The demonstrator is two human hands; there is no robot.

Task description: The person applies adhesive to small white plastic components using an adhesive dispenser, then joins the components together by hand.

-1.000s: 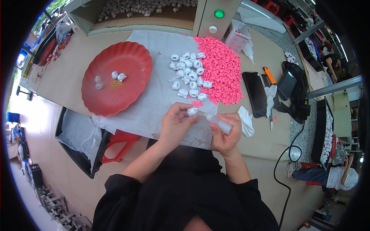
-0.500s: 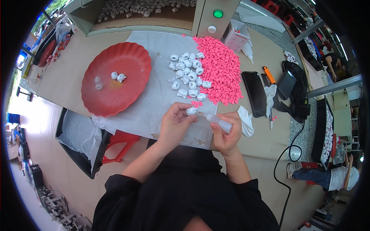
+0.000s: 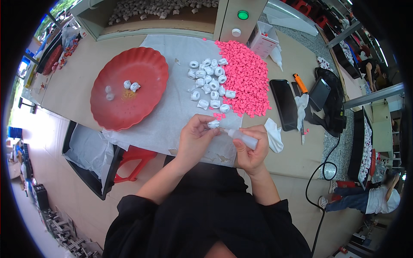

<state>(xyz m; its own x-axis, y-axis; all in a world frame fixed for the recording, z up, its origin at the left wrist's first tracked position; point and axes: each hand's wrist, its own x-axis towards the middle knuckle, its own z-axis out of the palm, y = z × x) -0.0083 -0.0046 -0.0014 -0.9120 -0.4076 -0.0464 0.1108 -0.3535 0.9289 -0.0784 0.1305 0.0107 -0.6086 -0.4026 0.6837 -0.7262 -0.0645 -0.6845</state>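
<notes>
Between the thumb and fingers of my left hand (image 3: pixel 194 136) is a small white moulded piece (image 3: pixel 213 124). My right hand (image 3: pixel 253 150) is wrapped round a translucent squeeze bottle (image 3: pixel 244 138), tilted so its thin nozzle points left at the white piece. Whether the tip touches it I cannot tell. Just beyond my hands lie several white pieces with round or oval openings (image 3: pixel 208 77). A large heap of small pink pieces (image 3: pixel 247 79) borders them on the right. A red scalloped plate (image 3: pixel 146 105) to the left carries a few white pieces.
Right of the heap are a black phone (image 3: pixel 284 105), an orange-handled tool (image 3: pixel 300 84) and a crumpled white tissue (image 3: pixel 274 135). A cabinet shelf (image 3: pixel 172 26) with more white pieces stands at the back. A lined black tray (image 3: pixel 88 150) sits below the table's left edge.
The bottle in my right hand has shifted very slightly left, toward the white piece. My left hand has hardly moved. A person at the far right has changed posture.
</notes>
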